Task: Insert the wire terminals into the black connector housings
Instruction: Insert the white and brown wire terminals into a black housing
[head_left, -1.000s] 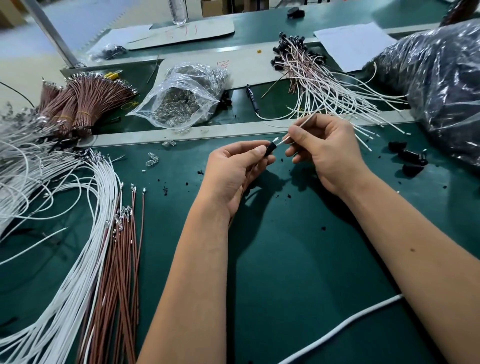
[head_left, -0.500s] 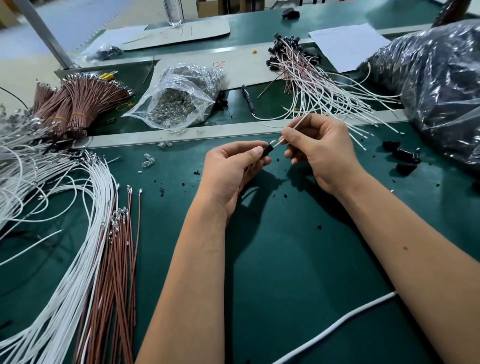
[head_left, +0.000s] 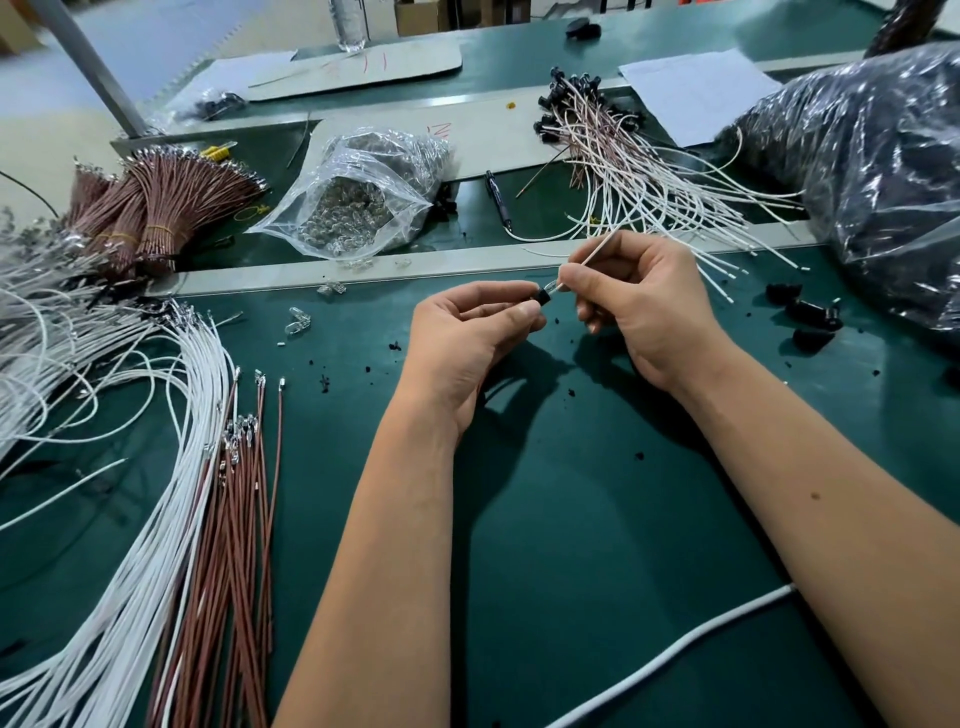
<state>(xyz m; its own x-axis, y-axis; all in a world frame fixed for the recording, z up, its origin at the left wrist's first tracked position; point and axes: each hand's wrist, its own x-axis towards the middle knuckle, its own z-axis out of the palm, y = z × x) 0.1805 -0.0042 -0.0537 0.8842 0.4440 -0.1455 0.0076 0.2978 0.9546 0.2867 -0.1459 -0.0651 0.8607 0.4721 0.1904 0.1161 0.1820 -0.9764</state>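
Head view: one insertion underway, left hand (head_left: 470, 338) pinching black housing (head_left: 542, 297), right hand (head_left: 641, 299) gripping white wire (head_left: 592, 254); finished assemblies (head_left: 597, 130) heaped behind, loose wires (head_left: 171, 493) waiting on surface (head_left: 597, 519)

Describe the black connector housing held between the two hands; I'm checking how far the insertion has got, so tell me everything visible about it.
The black connector housing is a small, dark, matte piece that looks like plastic, mostly hidden by the left hand, whose thumb and forefinger pinch it above the green mat. Only its right end shows, facing the right hand. That hand pinches a white wire whose clear, shiny tip meets the housing's opening. How deep the terminal sits cannot be told.
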